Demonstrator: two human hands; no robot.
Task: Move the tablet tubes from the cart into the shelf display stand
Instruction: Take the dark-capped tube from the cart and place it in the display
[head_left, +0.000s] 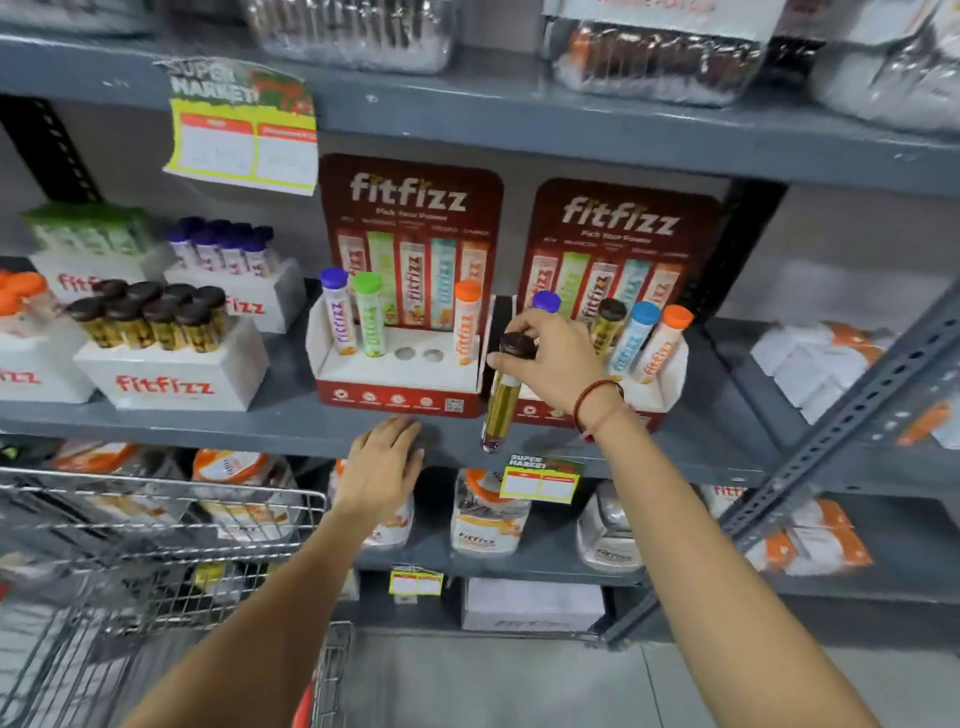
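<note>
My right hand (556, 364) grips the dark brown cap of a gold tablet tube (501, 400), which hangs upright in front of the gap between two red display stands. The left display stand (397, 400) holds a purple-capped, a green-capped and an orange-capped tube, with two empty round holes (418, 355) between them. The right display stand (670, 384) holds several tubes. My left hand (384, 467) rests flat, fingers apart, on the front edge of the grey shelf (208, 426) below the left stand. The wire cart (156, 545) is at the lower left.
White boxes of brown-capped tubes (156, 317), purple-capped tubes (223, 249) and orange-capped tubes stand to the left on the same shelf. Packaged goods fill the shelves above and below. A yellow price tag (540, 480) hangs from the shelf edge. A slanted metal brace (831, 441) crosses on the right.
</note>
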